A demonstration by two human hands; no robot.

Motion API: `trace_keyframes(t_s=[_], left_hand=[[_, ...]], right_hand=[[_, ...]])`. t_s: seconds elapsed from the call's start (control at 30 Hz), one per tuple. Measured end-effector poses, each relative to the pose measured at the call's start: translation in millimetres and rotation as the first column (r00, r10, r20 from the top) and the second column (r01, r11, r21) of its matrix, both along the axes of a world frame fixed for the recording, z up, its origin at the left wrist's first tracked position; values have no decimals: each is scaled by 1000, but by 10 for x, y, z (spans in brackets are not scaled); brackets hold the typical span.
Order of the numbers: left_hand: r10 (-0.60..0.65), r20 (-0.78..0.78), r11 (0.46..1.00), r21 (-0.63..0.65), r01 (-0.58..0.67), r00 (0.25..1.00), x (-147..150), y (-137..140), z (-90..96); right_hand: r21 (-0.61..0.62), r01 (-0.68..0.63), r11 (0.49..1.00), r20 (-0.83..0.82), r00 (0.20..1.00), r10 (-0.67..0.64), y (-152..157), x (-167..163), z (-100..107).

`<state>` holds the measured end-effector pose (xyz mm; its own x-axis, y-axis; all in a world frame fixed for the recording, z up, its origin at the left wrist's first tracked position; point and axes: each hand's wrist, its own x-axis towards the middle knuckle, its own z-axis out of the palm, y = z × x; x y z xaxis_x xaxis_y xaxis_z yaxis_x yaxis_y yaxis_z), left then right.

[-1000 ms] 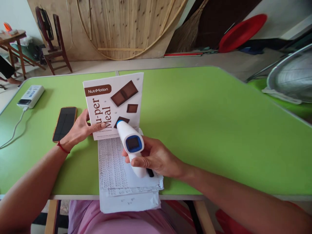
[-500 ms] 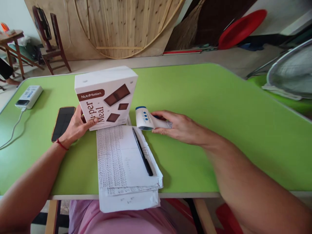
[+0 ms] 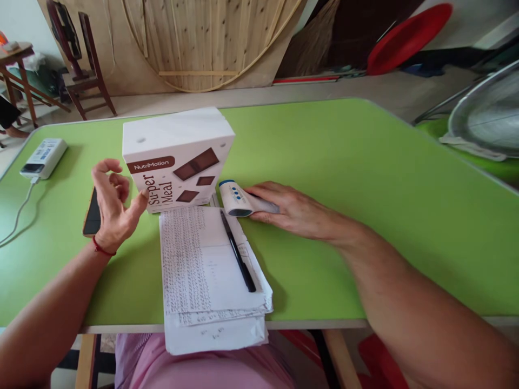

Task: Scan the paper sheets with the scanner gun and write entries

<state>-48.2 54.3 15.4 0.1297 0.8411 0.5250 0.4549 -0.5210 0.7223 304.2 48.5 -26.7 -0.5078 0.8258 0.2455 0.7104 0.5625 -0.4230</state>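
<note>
A white NutriMotion box with brown bars printed on its front stands upright on the green table, behind the papers. My left hand is beside its left edge, fingers raised and apart, the thumb tip at or very near the box front. My right hand grips the handle of a white and blue infrared thermometer, low over the table to the right of the box. Handwritten papers lie in front of me, with a black pen across them. Partly behind my left hand lies a phone.
A white power bank with a cable plugged in sits at the table's left. Beyond the green table are a wooden chair and a red round lid-like object. Part of another person's foot shows at far left.
My left hand has let go of the box, its fingers lifting and opening to the left. The box top leans slightly more into view. The thermometer has shifted a little left.
</note>
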Motion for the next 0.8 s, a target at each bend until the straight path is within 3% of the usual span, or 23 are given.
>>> trace_keyframes(t_s=[0.07, 0.1, 0.2, 0.3, 0.37, 0.5, 0.57, 0.67, 0.8], left_hand=[[76, 36, 963, 257, -82, 996, 57, -84, 42], [63, -17, 936, 347, -54, 998, 94, -130, 61], [-111, -312, 856, 452, 250, 943, 228, -281, 76], [-266, -608, 774, 328, 542, 748, 353, -413, 23], [-293, -694, 771, 236, 592, 658, 405, -468, -23], [-297, -793, 781, 120, 613, 533, 434, -515, -64], [-285, -826, 792, 82, 605, 486, 436, -530, -59], [-268, -850, 808, 57, 586, 452, 443, -550, -50], [-270, -850, 806, 57, 589, 452, 449, -559, -60]], right_hand=[[77, 18, 997, 21, 1000, -20, -33, -26, 67], [140, 27, 990, 21, 999, -30, -59, -49, 115], [301, -12, 954, -16, 1000, 18, -172, -170, 270], [242, -156, 958, -26, 986, 167, -309, -334, 336], [236, -206, 950, 92, 978, 189, -386, -432, 310], [358, -286, 889, 369, 918, 146, -466, -556, 238], [368, -313, 875, 431, 892, 138, -470, -587, 247], [328, -301, 896, 432, 891, 141, -438, -599, 285], [230, -259, 938, 172, 960, 223, -401, -583, 269]])
